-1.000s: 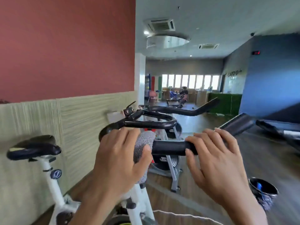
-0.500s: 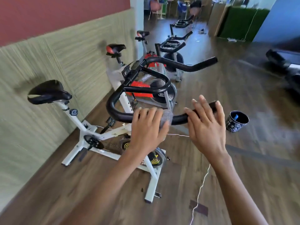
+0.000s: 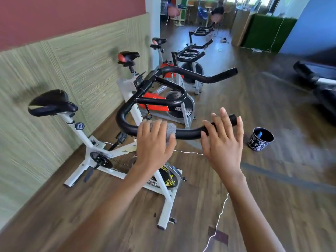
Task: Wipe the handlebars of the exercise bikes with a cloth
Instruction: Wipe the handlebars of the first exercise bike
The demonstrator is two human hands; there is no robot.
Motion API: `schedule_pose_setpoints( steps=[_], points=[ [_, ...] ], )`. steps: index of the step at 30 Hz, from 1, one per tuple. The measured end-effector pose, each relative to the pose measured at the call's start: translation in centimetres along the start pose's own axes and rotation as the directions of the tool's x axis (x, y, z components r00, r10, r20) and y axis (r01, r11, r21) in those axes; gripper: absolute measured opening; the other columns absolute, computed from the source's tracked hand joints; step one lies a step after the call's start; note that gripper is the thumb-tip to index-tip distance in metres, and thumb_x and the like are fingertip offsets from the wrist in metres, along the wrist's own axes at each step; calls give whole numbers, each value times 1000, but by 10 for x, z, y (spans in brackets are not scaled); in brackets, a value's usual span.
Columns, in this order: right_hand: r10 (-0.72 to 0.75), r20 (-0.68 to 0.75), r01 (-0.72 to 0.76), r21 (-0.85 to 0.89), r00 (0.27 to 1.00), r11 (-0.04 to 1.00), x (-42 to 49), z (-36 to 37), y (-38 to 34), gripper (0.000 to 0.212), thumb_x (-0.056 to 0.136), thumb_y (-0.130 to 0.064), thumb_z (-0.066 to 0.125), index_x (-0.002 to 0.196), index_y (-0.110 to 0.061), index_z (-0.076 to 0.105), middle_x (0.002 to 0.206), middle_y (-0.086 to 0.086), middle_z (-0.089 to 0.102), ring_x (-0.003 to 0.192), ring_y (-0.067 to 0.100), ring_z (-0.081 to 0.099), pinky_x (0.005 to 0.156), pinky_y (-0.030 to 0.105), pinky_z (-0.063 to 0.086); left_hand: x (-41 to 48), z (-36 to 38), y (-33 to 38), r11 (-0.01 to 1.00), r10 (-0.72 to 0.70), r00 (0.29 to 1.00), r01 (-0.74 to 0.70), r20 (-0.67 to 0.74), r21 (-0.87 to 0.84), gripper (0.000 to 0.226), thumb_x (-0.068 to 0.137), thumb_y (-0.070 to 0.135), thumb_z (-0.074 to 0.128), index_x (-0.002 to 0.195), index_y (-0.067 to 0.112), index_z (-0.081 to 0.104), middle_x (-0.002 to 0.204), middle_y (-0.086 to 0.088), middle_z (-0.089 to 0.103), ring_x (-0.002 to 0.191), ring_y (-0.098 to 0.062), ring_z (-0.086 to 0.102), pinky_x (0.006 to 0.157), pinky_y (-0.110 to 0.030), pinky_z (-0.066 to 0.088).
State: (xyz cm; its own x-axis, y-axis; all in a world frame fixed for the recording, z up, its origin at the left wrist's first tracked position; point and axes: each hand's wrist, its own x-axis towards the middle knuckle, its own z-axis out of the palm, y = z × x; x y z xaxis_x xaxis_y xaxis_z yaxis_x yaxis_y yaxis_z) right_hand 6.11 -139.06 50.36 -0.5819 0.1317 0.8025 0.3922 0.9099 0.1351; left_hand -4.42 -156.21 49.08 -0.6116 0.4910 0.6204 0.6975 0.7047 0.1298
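Cloth (image 3: 171,131): grey, on handlebar (image 3: 189,134), gripped by left hand (image 3: 154,142). Right hand (image 3: 224,142), at 3 o'clock: fingers straight, spread, holding nothing. Cup (image 3: 258,142) at its 3 o'clock.

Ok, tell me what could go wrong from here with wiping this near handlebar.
1. The right hand is open over the end of the handlebar, not wrapped around it, so the left hand pushing the cloth may slip off.
2. A white cord crosses the floor near the bike; a step could snag it.
3. The black cup stands on the floor close by and could be kicked over.
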Motion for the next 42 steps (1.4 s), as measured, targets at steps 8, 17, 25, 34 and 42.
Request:
schedule_pose_setpoints(
  steps=[8, 17, 25, 34, 42],
  points=[
    [39, -1, -39, 24, 999, 999, 3, -3, -5, 23, 95, -28, 52, 102, -11, 68, 112, 6, 65, 132, 25, 48, 119, 52, 19, -12, -14, -79, 1000, -1, 1000, 0, 17, 7, 45, 96, 45, 34, 113, 12, 60, 113, -4, 64, 110, -25, 54, 108, -48, 31],
    [180, 71, -175, -62, 981, 983, 6, -5, -29, 33, 94, -35, 51, 99, -5, 63, 109, 11, 61, 129, 31, 47, 120, 52, 12, -22, -8, -60, 931, -316, 948, 316, 30, -181, 54, 97, 44, 30, 134, 6, 43, 143, -12, 42, 141, -30, 29, 115, -51, 26],
    [185, 106, -178, -79, 977, 981, 7, -6, -33, 36, 94, -37, 50, 100, -4, 62, 110, 14, 60, 128, 34, 46, 119, 54, 13, 49, -21, -113, 844, -319, 841, 462, 437, -273, 59, 100, 34, 35, 152, 11, 18, 160, -4, 19, 143, -21, 27, 110, -38, 31],
    [226, 114, -221, -52, 968, 974, 8, -6, -37, 38, 91, -38, 51, 100, -3, 63, 113, 16, 60, 131, 35, 42, 120, 53, 6, 40, -37, -104, 861, -290, 799, 458, 526, -221, 65, 103, 41, 31, 154, 12, 5, 163, -6, 0, 149, -21, 10, 116, -40, 20],
    [224, 154, -214, -79, 962, 974, 8, -5, -39, 39, 94, -38, 49, 101, -3, 63, 114, 17, 56, 132, 37, 39, 120, 54, 1, 53, -34, -115, 938, -165, 815, 304, 556, -168, 56, 103, 35, 26, 153, 11, 16, 163, -3, 8, 145, -23, 23, 112, -42, 29]
  ],
)
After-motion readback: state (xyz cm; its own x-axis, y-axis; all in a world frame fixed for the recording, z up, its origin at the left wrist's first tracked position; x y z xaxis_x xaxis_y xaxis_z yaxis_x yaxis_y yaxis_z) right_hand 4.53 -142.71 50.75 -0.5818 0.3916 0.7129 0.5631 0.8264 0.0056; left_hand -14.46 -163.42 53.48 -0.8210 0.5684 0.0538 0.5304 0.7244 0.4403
